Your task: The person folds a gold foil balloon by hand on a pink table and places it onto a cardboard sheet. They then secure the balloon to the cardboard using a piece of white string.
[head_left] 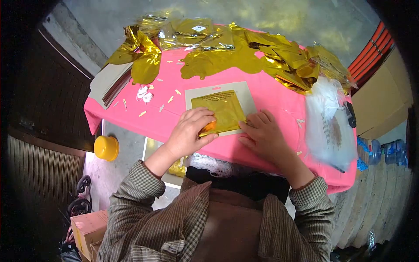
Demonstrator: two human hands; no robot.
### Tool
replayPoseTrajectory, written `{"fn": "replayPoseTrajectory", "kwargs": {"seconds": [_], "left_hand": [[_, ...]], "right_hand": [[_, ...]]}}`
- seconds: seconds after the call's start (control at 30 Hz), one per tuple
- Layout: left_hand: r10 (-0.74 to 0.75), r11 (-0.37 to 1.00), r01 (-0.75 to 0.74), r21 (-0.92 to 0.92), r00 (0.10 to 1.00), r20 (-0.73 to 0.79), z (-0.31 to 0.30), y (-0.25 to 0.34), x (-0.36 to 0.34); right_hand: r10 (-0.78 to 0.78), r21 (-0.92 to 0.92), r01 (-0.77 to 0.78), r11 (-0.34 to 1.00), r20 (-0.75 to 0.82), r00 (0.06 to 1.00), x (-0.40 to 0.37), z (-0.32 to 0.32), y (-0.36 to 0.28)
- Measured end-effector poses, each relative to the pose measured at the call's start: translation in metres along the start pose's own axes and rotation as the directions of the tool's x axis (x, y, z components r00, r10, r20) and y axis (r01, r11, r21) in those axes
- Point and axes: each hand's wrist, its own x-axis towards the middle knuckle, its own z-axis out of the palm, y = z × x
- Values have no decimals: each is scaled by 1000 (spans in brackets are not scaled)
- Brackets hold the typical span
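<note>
A folded gold foil sheet [222, 111] lies on a pale grey card [248, 98], with small printed text across its top, perhaps on a clear bag. The card has a hang hole at its top edge. My left hand [194, 126] rests on the foil's lower left part, fingers stretched together and thumb out. At the lower right corner, my right hand [264, 133] has its fingers curled and appears to pinch the foil's edge; its fingertips are partly hidden.
Gold foil [231, 63] spreads along the back of the pink-covered table [166, 122]. Grey cards [111, 83] are stacked at left, near white string [144, 94] and paper scraps. Clear plastic bags [329, 126] lie at right beside a black object [350, 114]. A yellow bowl [106, 148] sits off the table.
</note>
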Motion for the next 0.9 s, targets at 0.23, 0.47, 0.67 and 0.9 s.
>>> {"fn": "replayPoseTrajectory", "kwargs": {"seconds": [0.23,0.47,0.67,0.9], "left_hand": [[47,998,-46,-45,999,10,-7,-7,0],[58,988,-38,-150,989,134,-30,-9,-2],[11,990,19,-140,978,209,-41,-3,-2],[123,992,-117,-52,985,125,-33,-10,-3]], "right_hand": [[33,50,-33,998,12,999,-1,-3,2],[-32,99,32,995,4,999,6,0,17],[-29,128,23,992,42,999,12,-3,19],[-30,139,25,990,32,999,16,-5,15]]}}
